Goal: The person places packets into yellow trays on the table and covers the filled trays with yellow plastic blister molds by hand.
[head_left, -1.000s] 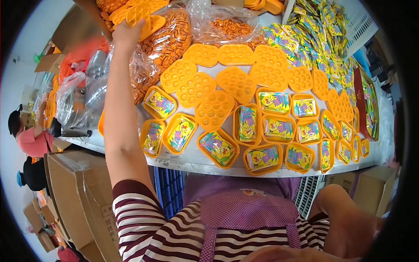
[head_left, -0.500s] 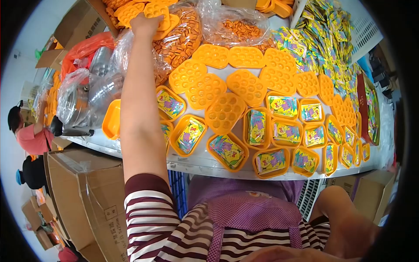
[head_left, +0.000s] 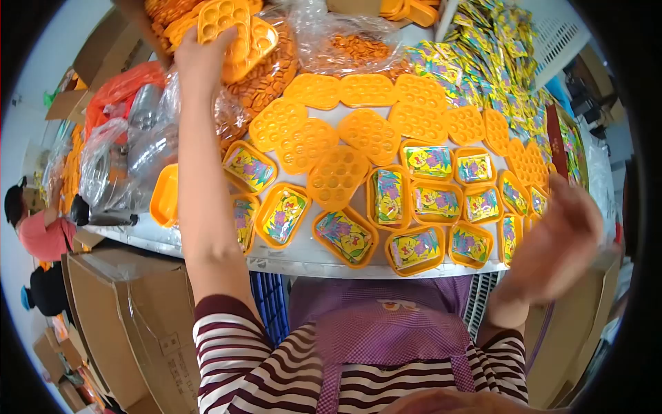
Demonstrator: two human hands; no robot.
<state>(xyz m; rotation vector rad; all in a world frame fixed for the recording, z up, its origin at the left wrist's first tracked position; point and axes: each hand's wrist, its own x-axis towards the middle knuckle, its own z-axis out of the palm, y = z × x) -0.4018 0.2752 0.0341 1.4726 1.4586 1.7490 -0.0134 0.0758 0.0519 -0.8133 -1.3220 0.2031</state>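
My left hand [head_left: 200, 65] reaches to the far left of the table, its fingers closed on an orange tray with round hollows [head_left: 224, 27]. Beneath it lie more such trays [head_left: 263, 38]. Over the table's right end is my right hand [head_left: 562, 238], raised and blurred, so its fingers cannot be read. It partly covers the small orange boxes [head_left: 509, 238] there. Several orange boxes [head_left: 415, 250] with yellow printed packets [head_left: 424, 200] in them stand along the near side. Behind them, hollowed trays [head_left: 338, 177] lie in overlapping rows.
Bags of small orange pieces [head_left: 269, 76] sit at the back, beside a heap of yellow packets [head_left: 493, 55]. Plastic-wrapped metal containers [head_left: 148, 145] and an orange box [head_left: 165, 196] stand left. Cardboard boxes [head_left: 131, 324] flank the table. Another person [head_left: 41, 231] is at far left.
My left hand has lifted the hollowed tray, which now stands tilted up in its grasp. My right hand has risen from the lower right to the table's right end. The view has shifted slightly.
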